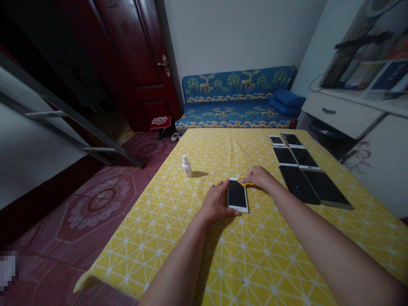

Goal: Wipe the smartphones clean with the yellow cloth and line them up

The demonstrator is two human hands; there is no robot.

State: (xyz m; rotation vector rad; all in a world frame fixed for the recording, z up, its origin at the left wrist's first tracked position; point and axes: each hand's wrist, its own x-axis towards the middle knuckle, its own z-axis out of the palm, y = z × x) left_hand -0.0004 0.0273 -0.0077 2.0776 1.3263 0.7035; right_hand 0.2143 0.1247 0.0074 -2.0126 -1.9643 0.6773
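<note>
A white phone (237,195) with a dark screen lies face up on the yellow patterned tablecloth (178,229). My left hand (217,201) spans its left side, thumb at the bottom edge and fingers near the top left corner, gripping it against the table. Pinched in my right hand (259,178) is a yellow cloth (245,182), which touches the top right part of the screen. Beyond my left hand, a small white bottle (187,166) stands upright.
Several phones and tablets lie in two columns at the right, among them a black tablet (298,185). Past the table's far edge is a blue patterned sofa (229,102). A white cabinet (338,111) stands at the right, a red stool (160,123) beside the door.
</note>
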